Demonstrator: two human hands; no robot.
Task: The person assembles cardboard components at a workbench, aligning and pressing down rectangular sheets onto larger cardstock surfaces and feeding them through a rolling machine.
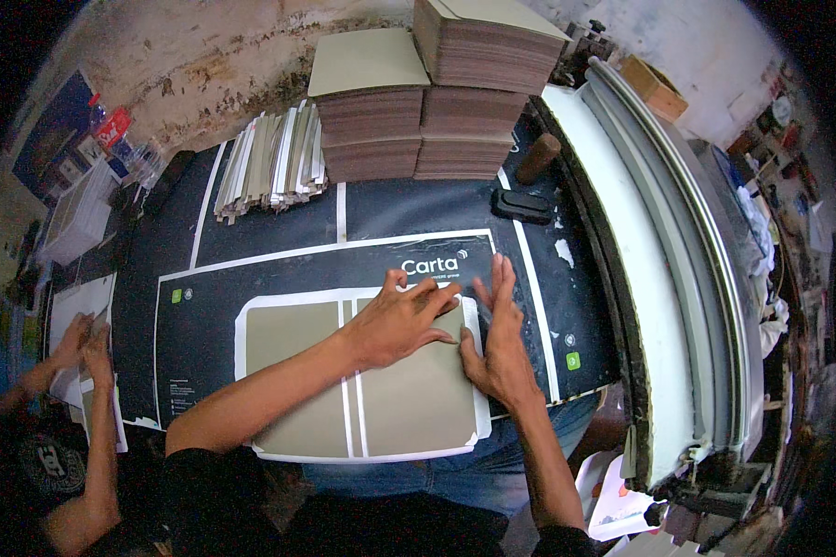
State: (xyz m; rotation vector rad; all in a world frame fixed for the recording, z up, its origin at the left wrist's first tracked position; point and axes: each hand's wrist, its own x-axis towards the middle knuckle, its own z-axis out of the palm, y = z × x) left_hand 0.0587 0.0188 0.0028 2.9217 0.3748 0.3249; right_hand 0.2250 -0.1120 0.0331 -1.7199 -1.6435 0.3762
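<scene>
At the right edge of a white sheet carrying grey-green boards, the fingers of the left hand lie spread and flat on the right-hand board, apparently pinning it so it cannot slide. The right hand stands beside it with fingers held straight and close together, its edge pressed along the sheet's right margin, seemingly rubbing that border down over the board's edge. Neither hand pinches anything. A narrow strip and a second board sit to the left on the same sheet, with thin white gaps between them. The sheet rests on a dark printed surface. Beyond it stand stacks of cut boards and a fanned bundle of strips, within reach. At far left, another person's hands handle paper.
</scene>
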